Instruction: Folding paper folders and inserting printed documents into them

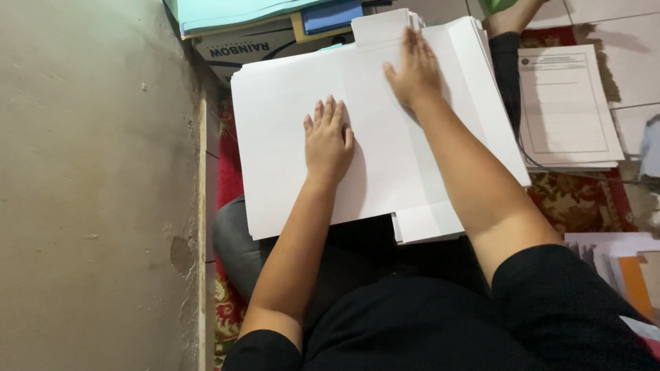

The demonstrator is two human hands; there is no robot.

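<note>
Top sheet: a large blank white sheet [289, 137] lies flat on the person's lap, over a thicker white paper stack [467, 89]. Its long axis runs across the view from left to right, tilted slightly, the right end nearer the top of the view.
Paper stack: many white sheets, edges fanned at the upper right and at the lower edge; one part juts out below the top sheet near the right forearm.
Left hand [328, 141]: released, palm down, fingers straight and close together, pressing flat on the middle of the top sheet. It grasps nothing.
Right hand [414, 69]: released, palm down, fingers stretched toward the top of the view, resting flat on the stack near its far edge. It grasps nothing.
Printed form [567, 103]: a lined white form on a thin pile, lying on the floor to the right of the stack, apart from it, long axis running up the view.
Folders [227, 14]: pale teal folders with a blue one [332, 15] beside them, stacked on a cardboard box [240, 45] beyond the stack's far edge. Box contents hidden.
Loose papers [619, 268]: white and orange sheets at the lower right, on the patterned red carpet [577, 199].
Wall [96, 185]: bare plaster, along the left.
</note>
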